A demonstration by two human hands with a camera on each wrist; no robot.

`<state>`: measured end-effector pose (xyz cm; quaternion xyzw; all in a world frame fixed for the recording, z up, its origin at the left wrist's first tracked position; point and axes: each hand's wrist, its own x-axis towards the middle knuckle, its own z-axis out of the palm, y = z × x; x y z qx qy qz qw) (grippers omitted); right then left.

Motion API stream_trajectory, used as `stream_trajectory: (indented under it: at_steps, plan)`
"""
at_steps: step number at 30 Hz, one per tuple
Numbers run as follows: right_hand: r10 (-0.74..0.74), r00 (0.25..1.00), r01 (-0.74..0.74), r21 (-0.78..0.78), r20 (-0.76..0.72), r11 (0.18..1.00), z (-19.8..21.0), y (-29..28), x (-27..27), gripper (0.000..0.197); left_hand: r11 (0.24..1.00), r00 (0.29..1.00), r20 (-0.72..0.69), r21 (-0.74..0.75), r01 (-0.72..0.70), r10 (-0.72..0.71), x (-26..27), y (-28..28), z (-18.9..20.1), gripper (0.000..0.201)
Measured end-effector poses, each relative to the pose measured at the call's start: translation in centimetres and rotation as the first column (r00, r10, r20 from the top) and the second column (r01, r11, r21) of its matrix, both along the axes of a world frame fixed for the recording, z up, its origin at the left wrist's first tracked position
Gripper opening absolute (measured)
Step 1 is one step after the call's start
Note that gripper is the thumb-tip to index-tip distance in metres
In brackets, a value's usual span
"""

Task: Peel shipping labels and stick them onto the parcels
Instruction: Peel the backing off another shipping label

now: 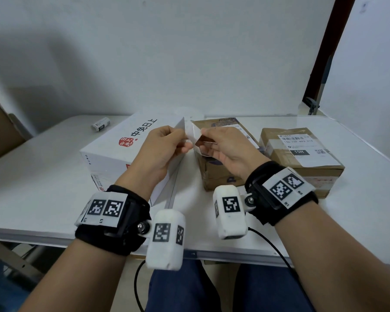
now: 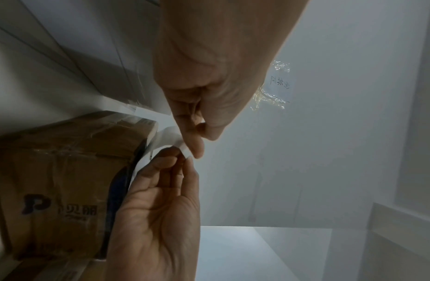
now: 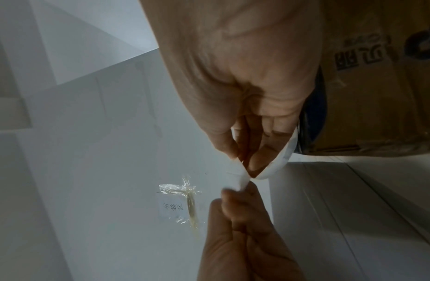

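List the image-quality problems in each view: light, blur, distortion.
Head view: even light, soft shadows on the wall, table edges bowed by the wide lens. Left wrist view: dim; left hand looms large and soft, brown parcel shaded. Right wrist view: dim and backlit; right hand and label slightly blurred.

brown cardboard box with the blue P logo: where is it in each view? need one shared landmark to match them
Head: brown cardboard box with the blue P logo at centre, behind the right hand.
Left wrist: lower left, logo facing the camera.
Right wrist: upper right, print upside down.
Shared landmark: the white label strip pinched by both hands.
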<state>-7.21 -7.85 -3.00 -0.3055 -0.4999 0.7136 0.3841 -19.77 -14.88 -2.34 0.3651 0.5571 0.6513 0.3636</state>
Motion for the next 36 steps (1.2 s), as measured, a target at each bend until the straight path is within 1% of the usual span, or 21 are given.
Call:
stream_trajectory:
  at_steps: [3,5,7,9,11,12,16,18,20,21,23,24,25,27,32,34,36]
  plan:
    - [0.002,1.000,-0.002,0.024,-0.011,1.000,0.2,-0.1,0.1,0.014,0.998,0.995,0.090,0.046,0.044,-0.048,0.1,0.4,0.2,0.019]
    - [0.002,1.000,-0.002,0.053,-0.008,0.999,0.1,0.0,0.2,0.014,0.996,0.990,0.113,0.048,0.081,-0.086,0.1,0.5,0.4,0.016]
    - [0.017,1.000,-0.016,0.081,-0.006,0.997,0.0,0.2,0.3,0.012,0.992,0.989,0.080,0.044,0.120,-0.124,0.1,0.6,0.5,0.011]
    - [0.034,0.999,-0.032,0.078,-0.020,0.996,-0.2,0.1,0.4,0.013,0.989,0.990,-0.008,0.046,0.142,-0.142,0.2,0.5,0.5,0.008]
    - [0.030,0.998,-0.027,0.052,-0.053,0.998,-0.2,-0.1,0.4,0.013,0.991,0.992,-0.049,0.066,0.121,-0.118,0.2,0.5,0.4,0.005]
    - [0.011,0.998,-0.009,0.044,-0.067,0.999,-0.2,-0.1,0.4,0.014,0.992,0.995,-0.031,0.074,0.099,-0.097,0.2,0.5,0.4,0.006]
    - [-0.067,0.991,0.071,0.023,-0.114,0.997,-0.3,0.2,0.2,0.013,0.995,0.988,0.140,0.089,0.045,-0.058,0.3,0.5,0.3,0.008]
    - [-0.060,0.992,0.062,0.011,-0.114,0.998,-0.3,0.3,0.4,0.014,0.995,0.986,0.150,0.080,0.056,-0.067,0.4,0.5,0.4,0.008]
    - [0.002,0.997,-0.002,0.002,-0.078,1.000,-0.1,0.3,0.7,0.023,0.994,0.989,0.113,0.063,0.086,-0.092,0.4,0.5,0.6,0.010]
    - [0.037,0.999,-0.036,0.005,-0.038,0.999,0.2,0.2,0.8,0.033,0.993,0.990,0.093,0.047,0.105,-0.109,0.3,0.5,0.8,0.010]
    - [0.070,0.993,-0.076,0.061,0.097,0.995,0.6,0.2,1.1,0.050,0.986,0.985,0.052,0.001,0.165,-0.165,0.5,0.3,1.1,0.007]
    - [0.067,0.983,-0.088,0.119,0.171,0.989,0.8,0.2,1.0,0.052,0.980,0.980,0.041,-0.021,0.196,-0.195,0.6,0.2,1.2,0.008]
    - [0.058,0.973,-0.100,0.180,0.225,0.979,0.9,0.2,0.9,0.052,0.974,0.975,0.044,-0.038,0.221,-0.220,0.7,0.2,1.3,0.011]
    - [0.037,0.967,-0.101,0.246,0.253,0.964,0.9,0.1,0.6,0.050,0.967,0.966,0.088,-0.057,0.250,-0.245,0.8,0.1,1.6,0.018]
    - [0.037,0.993,-0.056,0.167,0.115,0.984,0.6,-0.3,0.4,0.025,0.960,0.944,0.218,-0.076,0.270,-0.249,0.6,-0.1,1.7,0.012]
    - [0.021,0.998,-0.030,0.151,0.061,0.988,0.4,-0.4,0.5,0.020,0.961,0.940,0.239,-0.072,0.266,-0.242,0.6,-0.2,1.6,0.013]
    - [0.000,1.000,-0.003,0.127,0.022,0.992,0.2,-0.5,0.4,0.018,0.963,0.943,0.239,-0.075,0.257,-0.233,0.6,-0.3,1.5,0.014]
